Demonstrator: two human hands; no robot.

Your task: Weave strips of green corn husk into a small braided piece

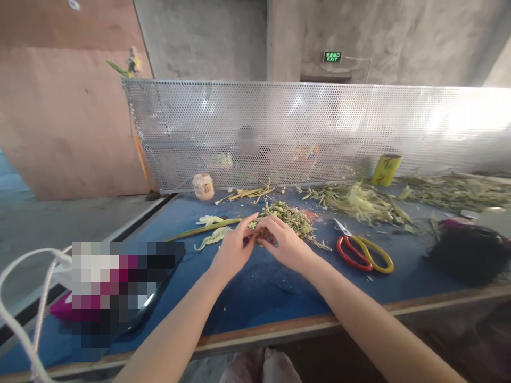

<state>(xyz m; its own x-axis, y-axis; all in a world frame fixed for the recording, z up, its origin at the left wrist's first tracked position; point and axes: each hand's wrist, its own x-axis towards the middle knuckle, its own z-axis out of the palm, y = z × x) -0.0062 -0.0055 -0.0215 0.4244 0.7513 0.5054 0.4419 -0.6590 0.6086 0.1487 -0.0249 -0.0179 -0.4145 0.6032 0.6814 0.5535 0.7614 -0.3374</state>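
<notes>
My left hand (235, 246) and my right hand (282, 242) meet over the middle of the blue table, fingertips pinched together. Between them is a small greenish-brown piece (261, 234), mostly hidden by the fingers, so its kind is unclear. Just behind the hands lies a heap of small dried green plant pieces (293, 219). To the left of my left hand are a long dried stalk (203, 229) and crinkled pale-green strips (214, 238). Scissors (361, 250) with one red and one yellow handle lie to the right, blades slightly apart and pointing away.
A ball of twine (203, 187) stands at the back left, and a yellow can (386, 170) at the back right. Dried fibres (359, 202) spread along the perforated metal screen (255, 122). A dark bundle (467, 252) sits right; a dark flat device (155, 292) with cables lies left.
</notes>
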